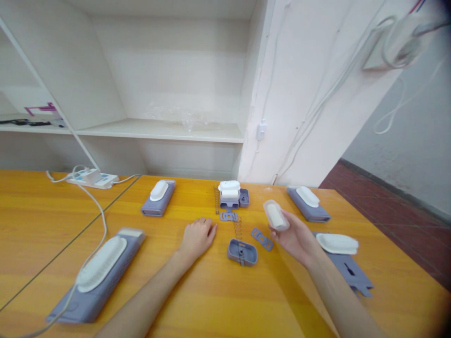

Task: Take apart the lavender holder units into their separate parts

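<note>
My right hand (pixel 294 237) is raised above the table, its fingers and thumb gripping a translucent white plastic shell (pixel 276 215) with rounded corners. My left hand (pixel 198 238) rests on the wood with fingers curled in and nothing visible in them. Between the hands lies a grey-blue oval plastic cup (pixel 242 252), open side up. A coil spring (pixel 238 229) lies just behind it, and a slotted grey-blue plate (pixel 262 239) is close to my right hand. Farther back are a second slotted plate (pixel 229 216), another spring (pixel 216 200), and stacked white and grey-blue parts (pixel 229 193) beside a small cup (pixel 244 198).
Grey-blue blocks with white oval brush-like tops stand at back left (pixel 158 199), front left (pixel 100 277) and back right (pixel 309 204). At right, a white oval piece (pixel 337 243) sits by a flat grey-blue part (pixel 348 270). A power strip (pixel 93 178) trails a cable across the left side.
</note>
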The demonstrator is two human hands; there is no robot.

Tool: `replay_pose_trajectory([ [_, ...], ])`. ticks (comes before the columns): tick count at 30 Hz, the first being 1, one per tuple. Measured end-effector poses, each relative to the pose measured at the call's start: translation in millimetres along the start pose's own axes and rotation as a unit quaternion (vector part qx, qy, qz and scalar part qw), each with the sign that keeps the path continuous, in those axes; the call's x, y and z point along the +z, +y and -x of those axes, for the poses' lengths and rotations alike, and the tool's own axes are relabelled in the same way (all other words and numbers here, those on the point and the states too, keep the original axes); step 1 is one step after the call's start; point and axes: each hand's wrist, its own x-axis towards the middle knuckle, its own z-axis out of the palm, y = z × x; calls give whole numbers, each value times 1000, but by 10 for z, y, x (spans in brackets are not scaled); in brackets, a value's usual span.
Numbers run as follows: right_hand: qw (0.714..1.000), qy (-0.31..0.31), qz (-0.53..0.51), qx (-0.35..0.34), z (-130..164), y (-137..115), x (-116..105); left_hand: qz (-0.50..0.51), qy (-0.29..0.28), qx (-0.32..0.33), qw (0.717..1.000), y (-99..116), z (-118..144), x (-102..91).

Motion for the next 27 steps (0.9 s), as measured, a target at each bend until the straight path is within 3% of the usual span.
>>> replay_pose_trajectory([
  [8,996,13,-87,33,81,-109,80,-3,7,3,1000,-9,-2,21],
  [10,998,32,-47,26,74,-95,74,-4,9,5,1000,-12,0,24],
  [13,984,103,144,-19,45,-64,5,-6,13,8,1000,-15,3,27],
  [15,937,151,309,-62,15,-38,-73,-7,16,11,1000,-17,4,28],
  [19,805,196,549,-112,-17,19,-187,-9,21,14,1000,-22,1,38],
  [21,758,196,613,-105,-8,45,-176,-10,21,14,1000,-26,-1,44],
  [27,654,218,721,-70,29,98,-37,-12,20,14,1000,-33,-3,54],
])
